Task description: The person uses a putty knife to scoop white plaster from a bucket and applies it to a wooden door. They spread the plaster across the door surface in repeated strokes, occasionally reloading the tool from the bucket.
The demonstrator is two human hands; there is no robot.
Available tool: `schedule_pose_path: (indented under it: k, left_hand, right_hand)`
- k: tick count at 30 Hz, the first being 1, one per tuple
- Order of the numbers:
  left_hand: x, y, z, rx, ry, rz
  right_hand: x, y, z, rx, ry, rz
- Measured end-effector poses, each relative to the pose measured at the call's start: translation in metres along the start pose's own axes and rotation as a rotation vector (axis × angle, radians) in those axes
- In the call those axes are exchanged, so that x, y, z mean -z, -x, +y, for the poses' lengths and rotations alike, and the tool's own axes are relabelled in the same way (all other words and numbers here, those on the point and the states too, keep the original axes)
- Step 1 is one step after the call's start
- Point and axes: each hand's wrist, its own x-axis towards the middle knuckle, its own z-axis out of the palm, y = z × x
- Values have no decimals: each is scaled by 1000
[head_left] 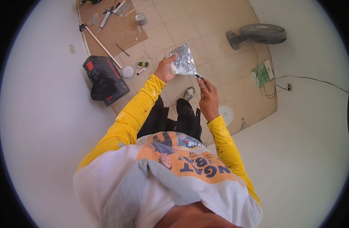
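Observation:
In front of me, my left hand is closed on the left edge of a flat silver sheet, with the thumb over its top face. White paste-like smears mark that face. The fingers of my right hand are wrapped round a small tool with a dark handle. Its tip meets the lower right corner of the sheet; the tool's exact kind is too small to make out. Below the sheet, my shoe rests on the tiled floor.
To the left are a black and red toolbox, a round white container and a long pole. Brown board carries a caulking gun and a can. A black fan and loose cord lie right; a white disc is nearer.

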Motion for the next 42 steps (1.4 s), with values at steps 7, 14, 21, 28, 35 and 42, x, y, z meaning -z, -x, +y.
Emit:
schedule_pose_path:
  k: [7,14,21,28,35,42]
  left_hand:
    - [155,-119,-44,45,14,310]
    - [278,-169,-77,202,-70,530]
    - [357,-163,-91,433,-412,461]
    - [352,-200,-60,523,-979,561]
    - [430,-302,-134,485,-516,780]
    - [417,-307,-133,388,-1904,623]
  right_hand:
    - [-153,-54,107,-105,230,-272]
    - [-291,-61,194,-287,188,-310]
    - [-398,-105,304,-810,-112,-544]
    - [-440,-39,407,-870,-113,-360]
    - [-389,30,343,-948,-329,-271]
    - [-413,-12,375,-823,-229,-224]
